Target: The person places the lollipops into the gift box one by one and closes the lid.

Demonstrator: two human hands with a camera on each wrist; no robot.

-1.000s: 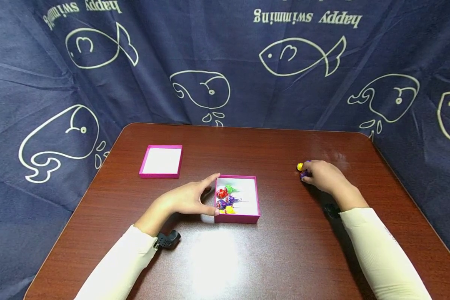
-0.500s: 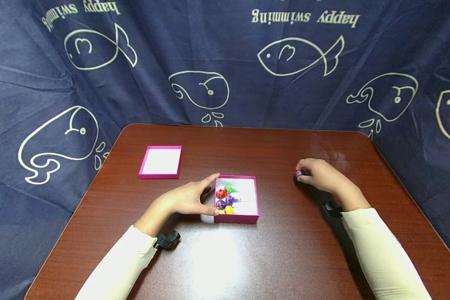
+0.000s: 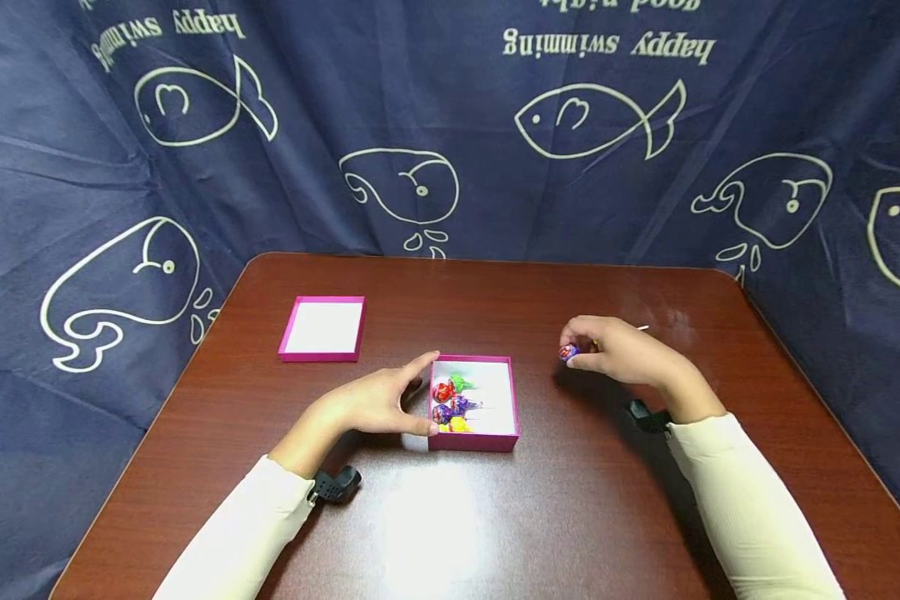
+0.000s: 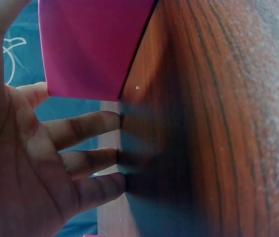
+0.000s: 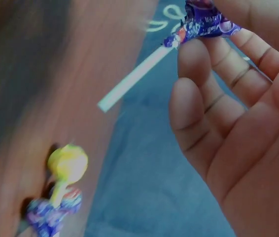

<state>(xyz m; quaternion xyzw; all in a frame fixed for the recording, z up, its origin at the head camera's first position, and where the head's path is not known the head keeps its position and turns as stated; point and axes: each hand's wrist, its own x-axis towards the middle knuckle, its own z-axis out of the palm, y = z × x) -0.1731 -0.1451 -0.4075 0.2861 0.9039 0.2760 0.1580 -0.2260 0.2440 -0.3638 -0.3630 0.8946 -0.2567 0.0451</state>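
Note:
A pink box (image 3: 474, 443) with a white inside stands mid-table, holding several wrapped lollipops (image 3: 458, 406) in green, red, purple and yellow along its left part. My left hand (image 3: 378, 400) rests at the box's left side, thumb at the near corner and index finger at the far one. In the left wrist view, its other fingers (image 4: 92, 190) lie fairly straight, touching the table. Off to the right, my right hand (image 3: 618, 354) pinches a purple-wrapped lollipop (image 5: 201, 24) whose white stick points away from the palm. Yellow and purple lollipops (image 5: 68, 164) lie on the table below that hand.
A shallow pink tray or lid (image 3: 322, 357) with a white inside lies at the back left. The brown wooden table (image 3: 585, 517) ends at a dark blue cloth (image 3: 487, 208) printed with fish and whales. A bright reflection shows near the front.
My right hand has picked up the purple lollipop and moved left with it, a little towards the box. The left hand and the box have stayed in place.

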